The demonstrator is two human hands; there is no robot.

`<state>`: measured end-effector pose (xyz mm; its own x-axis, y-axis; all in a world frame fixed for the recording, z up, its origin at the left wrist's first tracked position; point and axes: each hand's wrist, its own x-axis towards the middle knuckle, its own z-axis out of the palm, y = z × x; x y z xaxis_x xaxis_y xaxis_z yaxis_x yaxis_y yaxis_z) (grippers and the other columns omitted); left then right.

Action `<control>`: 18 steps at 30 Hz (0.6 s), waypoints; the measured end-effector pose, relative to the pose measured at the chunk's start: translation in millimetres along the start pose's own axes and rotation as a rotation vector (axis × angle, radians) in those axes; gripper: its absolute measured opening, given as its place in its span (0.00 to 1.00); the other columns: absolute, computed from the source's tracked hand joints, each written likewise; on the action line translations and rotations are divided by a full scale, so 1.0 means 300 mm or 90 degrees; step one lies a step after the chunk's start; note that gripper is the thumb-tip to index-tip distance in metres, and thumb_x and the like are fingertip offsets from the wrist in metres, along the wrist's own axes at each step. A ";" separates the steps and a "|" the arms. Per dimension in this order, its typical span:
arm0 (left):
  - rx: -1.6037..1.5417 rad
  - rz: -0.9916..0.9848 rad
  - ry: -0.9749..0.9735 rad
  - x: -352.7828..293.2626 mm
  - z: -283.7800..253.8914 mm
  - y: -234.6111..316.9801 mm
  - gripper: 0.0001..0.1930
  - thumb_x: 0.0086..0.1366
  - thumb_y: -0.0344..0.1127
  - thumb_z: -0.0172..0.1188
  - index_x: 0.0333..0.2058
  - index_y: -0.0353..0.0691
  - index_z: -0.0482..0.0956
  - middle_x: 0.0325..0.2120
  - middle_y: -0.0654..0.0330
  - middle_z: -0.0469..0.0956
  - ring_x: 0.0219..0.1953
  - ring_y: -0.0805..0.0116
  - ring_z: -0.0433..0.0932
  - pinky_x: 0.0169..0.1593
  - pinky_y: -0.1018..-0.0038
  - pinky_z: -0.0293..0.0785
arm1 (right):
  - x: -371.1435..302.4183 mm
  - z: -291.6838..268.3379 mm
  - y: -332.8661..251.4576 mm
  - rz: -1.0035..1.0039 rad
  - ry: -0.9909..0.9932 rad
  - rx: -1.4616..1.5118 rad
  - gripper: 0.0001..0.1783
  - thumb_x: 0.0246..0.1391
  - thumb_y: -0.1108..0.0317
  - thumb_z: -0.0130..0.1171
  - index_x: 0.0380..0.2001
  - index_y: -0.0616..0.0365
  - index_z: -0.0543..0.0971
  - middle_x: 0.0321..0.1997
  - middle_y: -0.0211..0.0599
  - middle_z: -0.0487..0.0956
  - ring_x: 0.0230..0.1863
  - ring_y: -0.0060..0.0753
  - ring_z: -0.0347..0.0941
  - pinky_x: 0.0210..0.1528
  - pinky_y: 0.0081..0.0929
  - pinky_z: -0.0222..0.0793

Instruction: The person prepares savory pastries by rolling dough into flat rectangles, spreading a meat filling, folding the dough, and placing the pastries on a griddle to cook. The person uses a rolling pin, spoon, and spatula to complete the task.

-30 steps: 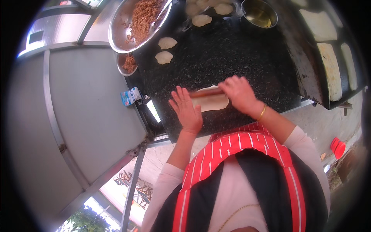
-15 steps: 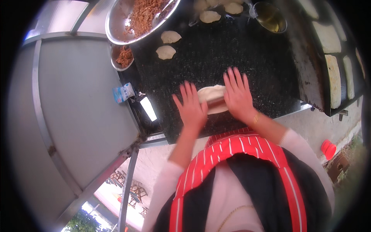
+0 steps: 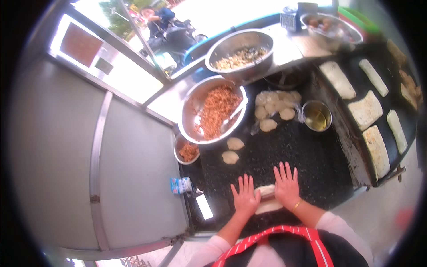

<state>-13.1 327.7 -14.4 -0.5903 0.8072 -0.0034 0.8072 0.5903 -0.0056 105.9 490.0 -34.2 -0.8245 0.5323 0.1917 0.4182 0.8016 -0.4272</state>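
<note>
On the black worktop (image 3: pixel 293 151) lies a flattened oval of pale dough (image 3: pixel 267 206). A brown rolling pin (image 3: pixel 268 196) crosses it, visible only between my hands. My left hand (image 3: pixel 246 198) rests flat at the pin's left end, fingers stretched out and apart. At the other end my right hand (image 3: pixel 288 186) lies palm down, its fingers also extended. The palms hide both ends of the pin. Beyond my left hand are two small dough pieces, one dough round (image 3: pixel 230 157) nearer than the other (image 3: pixel 235 143).
A steel bowl of reddish-brown filling (image 3: pixel 218 107) and a smaller filling bowl (image 3: pixel 187 151) stand left. Several dough rounds (image 3: pixel 278 106) sit beside a tin of yellow oil (image 3: pixel 316 116). Filled flatbreads (image 3: pixel 376 149) lie on the griddle at right. A blue-white packet (image 3: pixel 181 185) is near the left edge.
The view has tilted up, bringing the far bowls and the street into sight. Both hands stay flat over the rolling pin on the dough.
</note>
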 end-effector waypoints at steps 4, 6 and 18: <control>-0.005 -0.008 -0.040 0.014 -0.006 0.002 0.38 0.70 0.53 0.51 0.72 0.38 0.58 0.75 0.49 0.53 0.77 0.48 0.49 0.74 0.36 0.36 | -0.001 0.007 0.000 0.035 -0.047 -0.022 0.31 0.61 0.63 0.50 0.68 0.58 0.69 0.77 0.49 0.61 0.80 0.54 0.48 0.77 0.65 0.38; 0.008 -0.012 -0.028 0.002 0.006 -0.007 0.38 0.70 0.53 0.51 0.73 0.38 0.58 0.75 0.49 0.54 0.77 0.47 0.49 0.73 0.36 0.37 | 0.006 0.016 0.011 0.015 -0.004 -0.018 0.30 0.62 0.62 0.48 0.67 0.58 0.71 0.76 0.50 0.62 0.79 0.56 0.51 0.76 0.66 0.39; 0.010 -0.027 -0.036 0.008 0.022 0.003 0.39 0.70 0.55 0.49 0.73 0.40 0.57 0.75 0.52 0.54 0.77 0.48 0.49 0.73 0.36 0.38 | 0.005 0.002 0.011 0.022 -0.079 0.026 0.31 0.64 0.63 0.45 0.70 0.57 0.67 0.78 0.51 0.58 0.80 0.57 0.46 0.77 0.65 0.35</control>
<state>-13.8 330.0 -21.0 -0.6233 0.7797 -0.0596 0.7818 0.6232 -0.0225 105.9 493.1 -35.9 -0.8519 0.5193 0.0675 0.4326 0.7705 -0.4682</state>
